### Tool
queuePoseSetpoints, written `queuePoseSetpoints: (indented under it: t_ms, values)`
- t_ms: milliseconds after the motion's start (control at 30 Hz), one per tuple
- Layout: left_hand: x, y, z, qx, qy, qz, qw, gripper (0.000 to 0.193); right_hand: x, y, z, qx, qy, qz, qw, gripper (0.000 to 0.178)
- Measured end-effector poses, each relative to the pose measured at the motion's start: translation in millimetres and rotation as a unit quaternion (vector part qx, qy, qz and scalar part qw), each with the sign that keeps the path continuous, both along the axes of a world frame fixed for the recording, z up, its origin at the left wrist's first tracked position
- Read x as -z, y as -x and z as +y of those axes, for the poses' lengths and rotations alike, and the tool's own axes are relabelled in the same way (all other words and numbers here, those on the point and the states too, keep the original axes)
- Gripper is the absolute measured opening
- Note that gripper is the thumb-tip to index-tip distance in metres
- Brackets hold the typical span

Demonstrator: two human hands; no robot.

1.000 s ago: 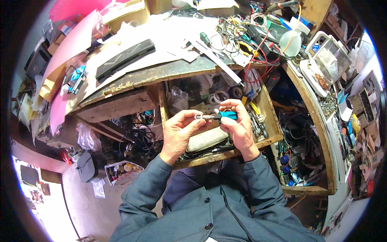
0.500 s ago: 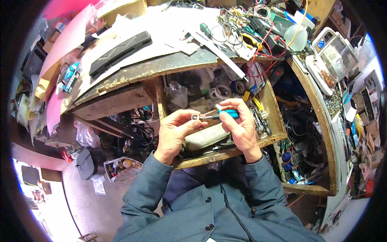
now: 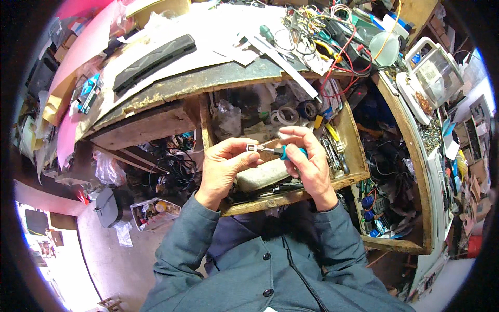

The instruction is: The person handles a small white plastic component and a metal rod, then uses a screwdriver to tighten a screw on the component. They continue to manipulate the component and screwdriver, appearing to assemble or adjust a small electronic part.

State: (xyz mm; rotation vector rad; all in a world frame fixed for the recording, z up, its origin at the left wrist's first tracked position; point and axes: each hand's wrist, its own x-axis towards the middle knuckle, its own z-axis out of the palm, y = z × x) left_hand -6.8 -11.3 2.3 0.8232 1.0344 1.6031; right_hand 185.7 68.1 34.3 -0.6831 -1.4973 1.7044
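Pinched between the thumb and forefinger of the left hand [image 3: 224,165] is a small metal connector-like part [image 3: 252,148], held up in the air over an open wooden drawer [image 3: 358,156]. Just to the right of that pinch, the right hand [image 3: 306,164] is closed around a small screwdriver with a teal handle [image 3: 289,152], its thin shaft pointing left so that the tip meets, or nearly meets, the part; whether it is seated in a screw is too small to tell. Both hands hold their things firmly, with the fingers curled in and no gap showing. Directly under the grip lies a pale, rounded oblong object [image 3: 262,176] in the drawer, with rolls of tape [image 3: 287,115] behind it and loose hand tools [image 3: 332,148] to the right. Farther beyond, on the cluttered bench top, a long black case [image 3: 154,61] lies to the left and a tangle of red and yellow wires [image 3: 338,47] to the right. By the look of it, the step in hand is fine work with the driver on the little part, turning or prying at a fastener. The next move would seem to call for a steady left pinch, the tip kept square on the part, and small twists of the right fingers, not force.
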Motion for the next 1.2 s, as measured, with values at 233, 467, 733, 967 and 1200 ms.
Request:
queuePoseSetpoints:
  t_ms: [233,467,733,967,1200]
  values:
    - [1.5,-0.8,-0.7,0.001,-0.011,0.018,1.000,0.022,2.9,-5.3,4.9,-0.023,0.050,-0.052,0.997,0.031]
    - [-4.3,-1.5,0.1,0.012,0.008,0.001,1.000,0.024,4.0,0.3,0.7,0.008,-0.008,0.058,0.998,0.041]
    - [-4.3,-1.6,-0.4,0.025,-0.002,0.017,1.000,0.025,3.2,2.2,1.0,0.041,0.002,0.046,0.998,0.034]
    - [-4.6,-2.1,-0.1,0.028,-0.015,0.002,1.000,0.024,8.9,1.1,2.1,0.053,-0.020,0.001,0.998,0.027]
    - [-2.6,1.5,0.1,0.024,-0.025,-0.049,0.998,0.026,5.6,6.2,-5.2,0.053,-0.053,0.031,0.997,0.026]
